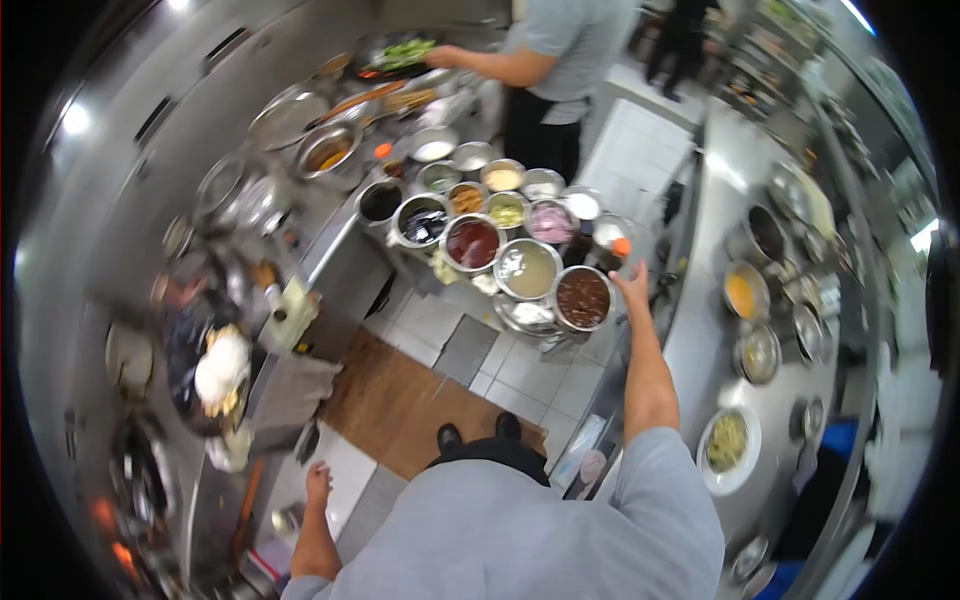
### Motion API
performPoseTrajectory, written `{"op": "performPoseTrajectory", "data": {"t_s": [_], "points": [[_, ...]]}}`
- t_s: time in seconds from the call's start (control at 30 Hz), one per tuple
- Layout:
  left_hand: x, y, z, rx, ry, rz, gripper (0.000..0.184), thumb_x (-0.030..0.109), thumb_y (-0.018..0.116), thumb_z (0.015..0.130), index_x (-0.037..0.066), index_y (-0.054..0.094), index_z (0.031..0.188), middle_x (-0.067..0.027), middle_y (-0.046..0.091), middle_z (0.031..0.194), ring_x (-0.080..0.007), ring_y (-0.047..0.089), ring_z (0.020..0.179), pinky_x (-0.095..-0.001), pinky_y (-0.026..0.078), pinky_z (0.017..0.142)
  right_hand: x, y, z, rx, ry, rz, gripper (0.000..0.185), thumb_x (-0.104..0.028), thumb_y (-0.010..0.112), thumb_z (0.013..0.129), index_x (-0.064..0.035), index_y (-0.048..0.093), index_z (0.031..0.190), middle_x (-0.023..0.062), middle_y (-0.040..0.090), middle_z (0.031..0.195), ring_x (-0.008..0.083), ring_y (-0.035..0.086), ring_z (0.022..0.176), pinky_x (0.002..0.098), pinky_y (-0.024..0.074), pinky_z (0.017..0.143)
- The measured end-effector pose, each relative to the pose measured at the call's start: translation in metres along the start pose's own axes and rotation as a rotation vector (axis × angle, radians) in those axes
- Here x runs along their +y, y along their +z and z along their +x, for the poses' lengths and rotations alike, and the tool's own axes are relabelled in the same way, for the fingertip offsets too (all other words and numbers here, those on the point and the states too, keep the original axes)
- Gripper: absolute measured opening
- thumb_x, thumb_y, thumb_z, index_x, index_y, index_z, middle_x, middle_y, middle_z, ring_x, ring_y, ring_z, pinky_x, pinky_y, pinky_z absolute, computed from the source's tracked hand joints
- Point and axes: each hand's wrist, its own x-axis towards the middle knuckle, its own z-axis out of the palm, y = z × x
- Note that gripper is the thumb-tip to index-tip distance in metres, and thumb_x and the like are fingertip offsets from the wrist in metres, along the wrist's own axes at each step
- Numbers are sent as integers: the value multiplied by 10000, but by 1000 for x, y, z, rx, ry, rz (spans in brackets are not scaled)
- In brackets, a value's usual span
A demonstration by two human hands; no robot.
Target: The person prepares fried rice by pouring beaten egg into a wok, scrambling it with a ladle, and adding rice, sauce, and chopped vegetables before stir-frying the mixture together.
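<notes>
My right hand [630,286] reaches forward with thumb and fingers apart, beside a dark bottle with an orange cap [620,248]. Whether the fingertips touch the bottle I cannot tell. Just left of this hand stands a metal pot of dark reddish-brown sauce [583,298], and left of that a pot of cloudy pale liquid [528,269]. Low on the left, my left hand [318,482] hangs with loosely bent fingers and nothing visible in it. A grey cloth [293,392] on the stove edge is nearest to it.
A wok [190,375] with white and yellow food sits on the left stove; flames [124,556] show lower down. Several ingredient pots fill the front cart. Another person [560,60] handles a plate of greens [404,52]. A plate of food [728,450] stands on the right counter.
</notes>
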Motion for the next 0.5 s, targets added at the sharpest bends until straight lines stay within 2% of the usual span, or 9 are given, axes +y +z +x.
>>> {"op": "performPoseTrajectory", "data": {"t_s": [0.07,0.13,0.2,0.23,0.27,0.3,0.33,0.43,0.5], "points": [[-25,-5,-49,135,-54,-234,368,179,565,847,148,536,1212,-50,608,965,-155,588,734,-300,481,566,-20,18,10,-115,-278,-85,862,-300,850,659,-25,411,1348,175,490,1291,305,455,1220,407,363,1025],[-75,7,-90,197,-84,-245,360,211,592,850,132,560,1200,-76,645,954,-179,611,739,-304,489,561,-30,43,11,-120,-294,75,777,-153,843,655,-21,436,1304,126,499,1254,269,477,1168,371,401,986],[-103,33,-138,96,-175,-39,378,268,642,832,109,588,1171,-82,680,915,-181,633,760,-318,496,553,-9,58,34,-72,-345,33,655,-141,821,702,26,499,1248,124,579,1173,230,573,1024,345,453,923],[-126,45,-149,-79,-215,47,419,299,660,832,120,581,1202,-88,676,966,-200,637,795,-352,517,587,20,58,61,-48,-256,-134,540,-152,830,697,51,580,1130,130,645,1067,233,611,947,366,475,883],[-127,56,-175,-153,-308,31,433,308,660,836,134,574,1223,-94,670,985,-215,642,824,-383,531,613,17,56,59,128,-378,-100,405,-189,822,714,63,672,993,135,695,960,224,635,837,352,500,834],[-122,69,-193,-242,-385,20,447,317,660,841,147,566,1244,-100,665,1005,-230,646,852,-414,545,640,52,50,88,161,-307,-66,403,-216,829,709,64,679,957,146,697,958,245,650,861,358,506,834],[-130,78,-201,-296,-461,30,454,318,650,851,175,554,1271,-115,655,1047,-260,651,921,-473,556,678,-18,42,45,216,-97,-171,455,-238,837,704,54,665,1007,147,692,989,266,661,903,374,515,832],[-126,78,-211,-306,-445,40,455,311,640,856,179,548,1282,-117,660,1056,-266,662,923,-481,561,698,-33,8,84,315,-381,-228,591,-307,854,692,63,622,1091,157,682,1009,266,662,922,379,518,848],[-146,69,-191,-231,-347,22,433,323,646,846,161,582,1243,-124,679,934,-244,675,820,-447,562,638,-150,1,54,198,-561,-43,484,-233,768,809,70,595,1145,182,648,1085,256,646,949,364,504,872]]}}
